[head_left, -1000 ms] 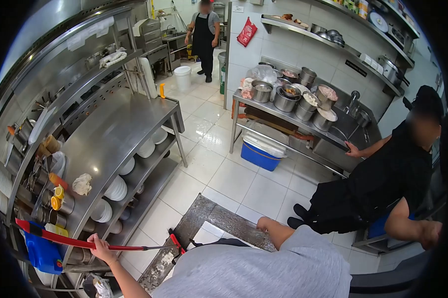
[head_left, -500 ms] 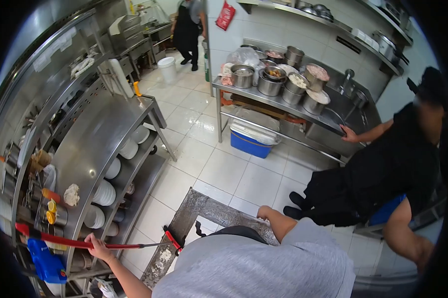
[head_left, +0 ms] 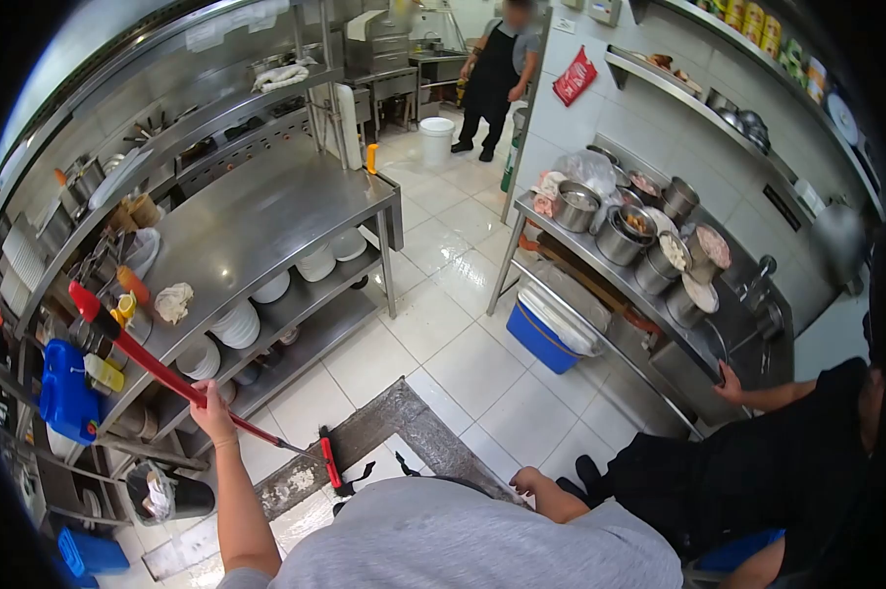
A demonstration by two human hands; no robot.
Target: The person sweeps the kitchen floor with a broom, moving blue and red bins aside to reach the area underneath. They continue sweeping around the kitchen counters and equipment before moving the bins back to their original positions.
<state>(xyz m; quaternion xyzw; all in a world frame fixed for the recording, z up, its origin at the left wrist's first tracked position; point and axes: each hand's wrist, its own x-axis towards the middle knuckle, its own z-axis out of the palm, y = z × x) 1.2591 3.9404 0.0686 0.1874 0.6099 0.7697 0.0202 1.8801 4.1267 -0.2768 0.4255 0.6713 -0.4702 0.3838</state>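
Pale floor tiles (head_left: 433, 339) glistened. I saw left hand (head_left: 213, 417) clenched round red pole (head_left: 144, 355); right hand (head_left: 528, 481) fingers curled, couldn't tell if gripping.

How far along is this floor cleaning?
Probably partway. Looks done: the white tiles beyond the grey floor strip show no obvious debris. In hand: the left hand grips a red-handled floor tool, its head down by the strip. Apparently left: pale debris lying on the strip. I can't tell whether any scrubbing is finished.
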